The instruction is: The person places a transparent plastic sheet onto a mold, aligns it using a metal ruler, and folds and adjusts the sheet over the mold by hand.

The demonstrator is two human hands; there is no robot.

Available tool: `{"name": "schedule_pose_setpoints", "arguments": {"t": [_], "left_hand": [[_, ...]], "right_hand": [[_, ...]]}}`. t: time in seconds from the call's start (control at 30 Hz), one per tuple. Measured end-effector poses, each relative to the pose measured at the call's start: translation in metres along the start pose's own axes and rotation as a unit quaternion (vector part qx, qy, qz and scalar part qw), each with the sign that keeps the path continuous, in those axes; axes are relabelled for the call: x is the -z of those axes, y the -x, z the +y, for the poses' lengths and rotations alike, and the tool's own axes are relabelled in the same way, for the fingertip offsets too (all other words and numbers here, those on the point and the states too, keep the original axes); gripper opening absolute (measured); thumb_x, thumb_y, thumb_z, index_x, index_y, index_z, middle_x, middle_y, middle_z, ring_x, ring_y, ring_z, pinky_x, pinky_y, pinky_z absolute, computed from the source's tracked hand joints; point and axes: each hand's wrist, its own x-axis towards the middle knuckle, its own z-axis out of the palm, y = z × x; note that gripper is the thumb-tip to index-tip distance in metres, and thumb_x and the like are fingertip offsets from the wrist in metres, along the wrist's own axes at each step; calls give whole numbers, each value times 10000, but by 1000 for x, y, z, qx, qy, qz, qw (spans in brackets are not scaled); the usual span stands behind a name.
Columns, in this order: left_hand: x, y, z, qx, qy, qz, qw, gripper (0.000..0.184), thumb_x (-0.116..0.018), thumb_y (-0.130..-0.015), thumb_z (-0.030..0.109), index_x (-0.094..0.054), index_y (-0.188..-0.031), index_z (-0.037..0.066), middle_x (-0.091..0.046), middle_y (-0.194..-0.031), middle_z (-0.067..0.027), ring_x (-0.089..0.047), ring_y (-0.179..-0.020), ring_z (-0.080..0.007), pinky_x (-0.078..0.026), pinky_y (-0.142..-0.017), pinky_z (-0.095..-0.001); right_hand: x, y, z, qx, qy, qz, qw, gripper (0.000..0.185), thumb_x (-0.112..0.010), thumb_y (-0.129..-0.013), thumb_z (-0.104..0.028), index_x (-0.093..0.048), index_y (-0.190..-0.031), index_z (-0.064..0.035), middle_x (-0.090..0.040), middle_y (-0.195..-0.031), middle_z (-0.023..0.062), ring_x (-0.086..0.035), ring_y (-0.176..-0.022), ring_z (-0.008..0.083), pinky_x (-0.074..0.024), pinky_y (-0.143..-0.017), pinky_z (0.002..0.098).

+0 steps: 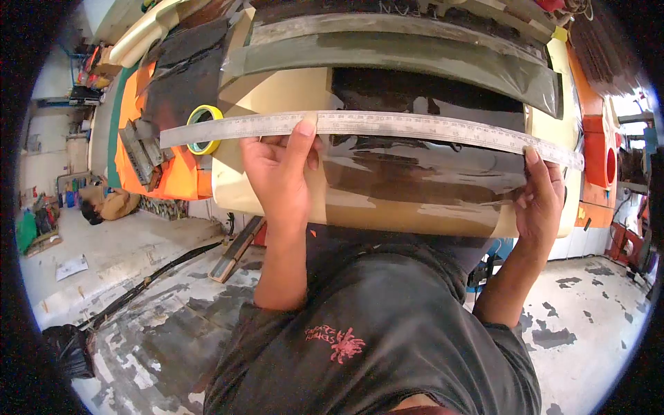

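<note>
A long metal ruler [387,124] runs across the table, held at two places. My left hand [283,162] grips its lower edge left of the middle, thumb on top and fingers curled beneath. Toward the right end, my right hand [539,190] pinches the ruler with the thumb on its face. Under and below the ruler lies a glossy dark transparent film [422,169], which hangs over the table's near edge. Beneath the film is cream-coloured sheet material [273,93]. A yellow roll of tape [205,146] sits partly under the ruler's left part.
Grey metal blocks [142,155] rest on orange material [187,176] at the left. More film strips [394,59] lie at the back. A red-orange object with a round opening [600,155] stands at the right. Another person [111,205] is low near the floor, far left.
</note>
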Motion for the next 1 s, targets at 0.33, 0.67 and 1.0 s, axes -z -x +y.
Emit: {"name": "schedule_pose_setpoints", "arguments": {"t": [0.33,0.67,1.0], "left_hand": [[1,-4,6,2,-5,-27,1000,327,-712,-861,64,-462,-1069,29,-622,-856,-78,-582,-652,-113,-404,-489,-219],[-3,-3,2,5,13,-8,1000,300,-729,-847,101,-501,-1036,53,-603,-806,-34,-552,-615,-93,-393,-476,-217],[-3,-3,3,11,18,-11,1000,286,-733,-846,111,-509,-1016,61,-595,-781,-20,-537,-596,-85,-386,-471,-215]], "right_hand": [[-15,2,1,16,-7,52,998,223,-704,-883,-215,-585,-993,-62,-563,-776,-53,-317,-470,-15,-219,-378,154],[-20,6,-3,22,8,68,997,217,-712,-879,-225,-586,-948,-62,-521,-697,-61,-330,-463,-13,-246,-382,154],[-21,5,-2,14,-1,73,997,212,-705,-885,-225,-586,-958,-65,-520,-715,-59,-340,-470,-12,-246,-382,153]]}}
